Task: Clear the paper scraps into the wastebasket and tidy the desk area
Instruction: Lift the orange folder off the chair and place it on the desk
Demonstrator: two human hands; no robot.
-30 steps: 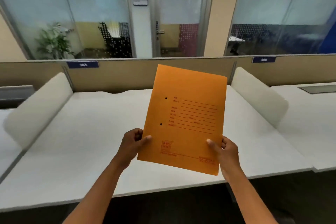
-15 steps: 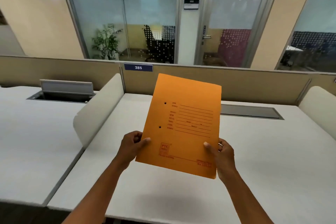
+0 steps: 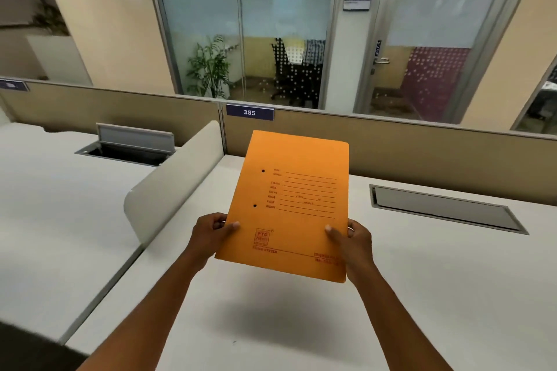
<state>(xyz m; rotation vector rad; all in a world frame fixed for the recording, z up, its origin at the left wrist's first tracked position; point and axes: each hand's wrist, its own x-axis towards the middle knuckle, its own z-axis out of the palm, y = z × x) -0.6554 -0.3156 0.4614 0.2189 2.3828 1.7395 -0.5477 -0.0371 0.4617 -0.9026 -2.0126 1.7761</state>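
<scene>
I hold an orange file folder [image 3: 289, 205] upright in the air above the white desk [image 3: 422, 295], its printed front facing me. My left hand [image 3: 211, 235] grips its lower left edge, thumb on the front. My right hand [image 3: 352, 239] grips the lower right edge the same way. The folder has two punched holes near its left side and red printed lines. No paper scraps and no wastebasket are in view.
A rounded white divider [image 3: 174, 184] separates this desk from the neighbouring desk [image 3: 45, 205] on the left, which has an open cable hatch [image 3: 126, 144]. A shut cable hatch [image 3: 446, 208] lies at the right. A beige partition [image 3: 391, 147] labelled 385 runs behind.
The view has swung left: the divider and left desk have come further into view. The folder stays in both hands in the same grip, tilted slightly less.
</scene>
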